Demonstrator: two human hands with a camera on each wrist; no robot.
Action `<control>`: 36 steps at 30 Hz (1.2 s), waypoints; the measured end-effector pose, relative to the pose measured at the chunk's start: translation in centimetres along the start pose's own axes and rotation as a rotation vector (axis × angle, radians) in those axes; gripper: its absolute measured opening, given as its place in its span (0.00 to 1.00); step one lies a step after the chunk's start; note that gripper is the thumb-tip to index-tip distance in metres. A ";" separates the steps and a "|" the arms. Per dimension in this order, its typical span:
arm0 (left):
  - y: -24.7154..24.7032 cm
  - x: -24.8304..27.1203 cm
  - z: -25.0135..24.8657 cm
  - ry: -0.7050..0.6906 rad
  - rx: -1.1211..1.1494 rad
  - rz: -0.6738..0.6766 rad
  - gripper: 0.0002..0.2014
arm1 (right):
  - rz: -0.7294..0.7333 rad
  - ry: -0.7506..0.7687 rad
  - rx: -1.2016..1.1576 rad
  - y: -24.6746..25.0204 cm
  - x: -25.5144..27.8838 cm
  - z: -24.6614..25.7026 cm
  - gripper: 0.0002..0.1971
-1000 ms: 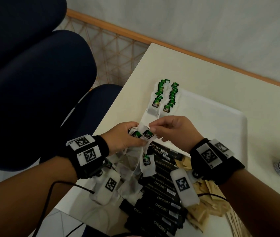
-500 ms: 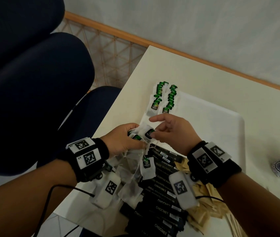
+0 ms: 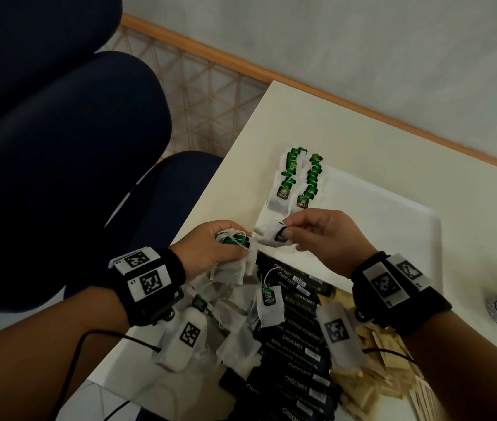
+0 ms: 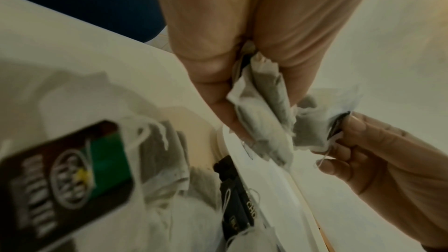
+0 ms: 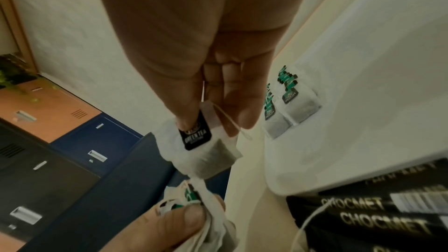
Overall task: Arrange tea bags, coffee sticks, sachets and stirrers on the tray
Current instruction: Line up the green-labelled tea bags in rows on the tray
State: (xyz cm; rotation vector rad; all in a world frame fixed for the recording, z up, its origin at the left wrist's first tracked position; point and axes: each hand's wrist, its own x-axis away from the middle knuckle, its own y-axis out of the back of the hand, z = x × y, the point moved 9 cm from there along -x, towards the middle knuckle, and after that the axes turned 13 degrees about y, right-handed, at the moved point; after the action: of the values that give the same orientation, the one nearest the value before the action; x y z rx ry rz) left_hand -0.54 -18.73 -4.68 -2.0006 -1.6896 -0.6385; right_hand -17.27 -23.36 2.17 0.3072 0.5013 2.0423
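The single tea bag (image 3: 273,235) hangs in the air over the near left corner of the tray (image 3: 423,226), pinched at its top and paper tag by the thumb and forefinger of the right hand (image 3: 326,238). It looks featherlight and limp, a soft paper pouch that crumples easily and could tear if tugged; its thin string loops loose under the fingers, so holding bag and tag together, as here, seems the safest grip. The left hand (image 3: 210,250) is closed round a bunch of tea bags (image 3: 235,241) just beside it, their strings in a tangle; whether any string joins the single bag to the bunch I cannot make out. Two overlapping rows of tea bags (image 3: 298,180) lie along the tray's far left edge. Near the tray's front edge, loose tea bags (image 3: 268,308), black coffee sticks (image 3: 298,338) and brown sachets (image 3: 371,363) pile on the table (image 3: 347,132), partly hidden by both wrists. Stirrers may be the pale strips cut off at the picture's bottom right; too little shows to tell
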 end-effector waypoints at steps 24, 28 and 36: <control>3.9 -2.8 -1.0 0.013 -0.052 -0.077 0.14 | -0.124 -0.204 0.308 1.8 -7.6 -6.7 0.19; 3.6 -3.2 -1.3 0.016 -0.061 -0.075 0.14 | -0.180 -0.197 0.299 2.9 -6.7 -6.2 0.20; 2.7 -3.4 -1.8 0.020 -0.090 -0.086 0.13 | -0.051 -0.167 0.059 0.4 -5.7 -5.2 0.14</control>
State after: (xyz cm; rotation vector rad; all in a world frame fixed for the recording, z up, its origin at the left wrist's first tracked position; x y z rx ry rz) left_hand 1.52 -22.88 -5.45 -1.9839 -1.7723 -0.7737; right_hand -16.90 -29.61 -2.29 0.4917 0.4617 1.9354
